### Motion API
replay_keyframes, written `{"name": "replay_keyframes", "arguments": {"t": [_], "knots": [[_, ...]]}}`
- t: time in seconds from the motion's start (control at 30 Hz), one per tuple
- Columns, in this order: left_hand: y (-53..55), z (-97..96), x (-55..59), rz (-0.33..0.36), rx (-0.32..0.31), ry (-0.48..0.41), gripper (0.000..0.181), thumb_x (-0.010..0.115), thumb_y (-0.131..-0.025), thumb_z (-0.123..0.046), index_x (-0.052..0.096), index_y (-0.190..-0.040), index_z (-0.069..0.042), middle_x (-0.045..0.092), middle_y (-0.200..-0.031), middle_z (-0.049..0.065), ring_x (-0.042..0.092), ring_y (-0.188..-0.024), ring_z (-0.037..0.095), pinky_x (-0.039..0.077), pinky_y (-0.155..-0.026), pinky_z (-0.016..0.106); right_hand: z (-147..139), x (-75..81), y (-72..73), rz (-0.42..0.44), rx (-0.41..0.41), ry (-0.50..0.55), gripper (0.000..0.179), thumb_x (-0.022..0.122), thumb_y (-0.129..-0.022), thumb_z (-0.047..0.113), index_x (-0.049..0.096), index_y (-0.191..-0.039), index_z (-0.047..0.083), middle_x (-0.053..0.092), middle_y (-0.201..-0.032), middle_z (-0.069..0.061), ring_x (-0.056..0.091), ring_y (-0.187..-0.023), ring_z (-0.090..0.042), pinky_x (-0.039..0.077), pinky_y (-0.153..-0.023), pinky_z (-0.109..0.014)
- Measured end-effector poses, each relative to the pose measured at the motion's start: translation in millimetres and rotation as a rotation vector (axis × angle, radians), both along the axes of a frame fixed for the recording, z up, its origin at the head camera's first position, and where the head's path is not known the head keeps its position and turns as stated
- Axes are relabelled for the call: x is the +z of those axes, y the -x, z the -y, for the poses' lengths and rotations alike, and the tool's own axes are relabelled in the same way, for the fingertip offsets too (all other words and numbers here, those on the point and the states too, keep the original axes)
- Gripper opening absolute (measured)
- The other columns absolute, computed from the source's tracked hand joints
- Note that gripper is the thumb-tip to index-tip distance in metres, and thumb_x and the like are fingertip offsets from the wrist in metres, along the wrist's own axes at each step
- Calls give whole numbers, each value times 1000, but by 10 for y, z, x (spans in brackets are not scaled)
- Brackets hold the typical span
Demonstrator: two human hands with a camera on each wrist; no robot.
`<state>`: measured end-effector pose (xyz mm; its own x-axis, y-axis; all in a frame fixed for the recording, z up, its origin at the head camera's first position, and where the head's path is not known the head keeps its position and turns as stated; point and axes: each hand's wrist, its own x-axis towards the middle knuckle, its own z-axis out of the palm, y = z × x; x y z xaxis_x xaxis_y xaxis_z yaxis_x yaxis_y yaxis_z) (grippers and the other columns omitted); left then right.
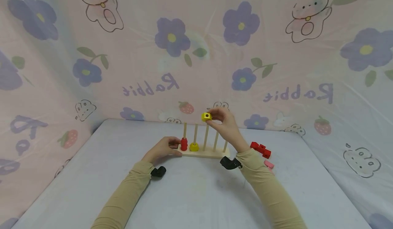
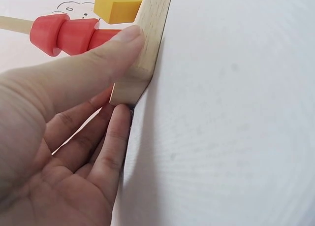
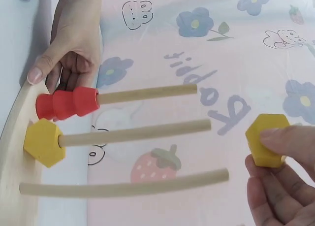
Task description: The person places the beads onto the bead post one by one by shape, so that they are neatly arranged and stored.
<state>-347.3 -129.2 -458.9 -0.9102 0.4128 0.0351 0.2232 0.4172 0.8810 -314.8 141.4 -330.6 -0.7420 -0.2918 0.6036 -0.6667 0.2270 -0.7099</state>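
Observation:
My right hand (image 1: 225,124) pinches a yellow hexagonal bead (image 3: 268,140) between thumb and fingers. It holds the bead up near the top of the third peg (image 1: 206,138) of a wooden peg stand (image 1: 204,154). With thumb in front and fingers round the end, my left hand (image 2: 74,117) grips the stand's left end. Red beads (image 3: 69,103) are stacked on the first peg. One yellow hexagonal bead (image 3: 44,142) sits at the foot of the second peg (image 3: 138,133). The other pegs carry no beads.
Several red blocks (image 1: 261,148) lie on the white table (image 1: 184,195) right of the stand, beyond my right forearm. A pink block (image 1: 268,164) lies nearer, partly behind the sleeve. A patterned curtain (image 1: 199,68) hangs behind and beside the table.

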Motion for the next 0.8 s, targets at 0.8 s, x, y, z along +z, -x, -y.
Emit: {"name": "replay_keyframes", "arguments": {"t": [0.8], "knots": [[-21,8,45,13,-5,-15,51,85,-71,-9,63,-116,-2,63,-114,7,59,-108,24,48,-95,32,376,-241,21,53,-54,30,30,68,-87,1,59,-116,2,62,-112,-8,60,-98,-21,52,-87,-36]]}}
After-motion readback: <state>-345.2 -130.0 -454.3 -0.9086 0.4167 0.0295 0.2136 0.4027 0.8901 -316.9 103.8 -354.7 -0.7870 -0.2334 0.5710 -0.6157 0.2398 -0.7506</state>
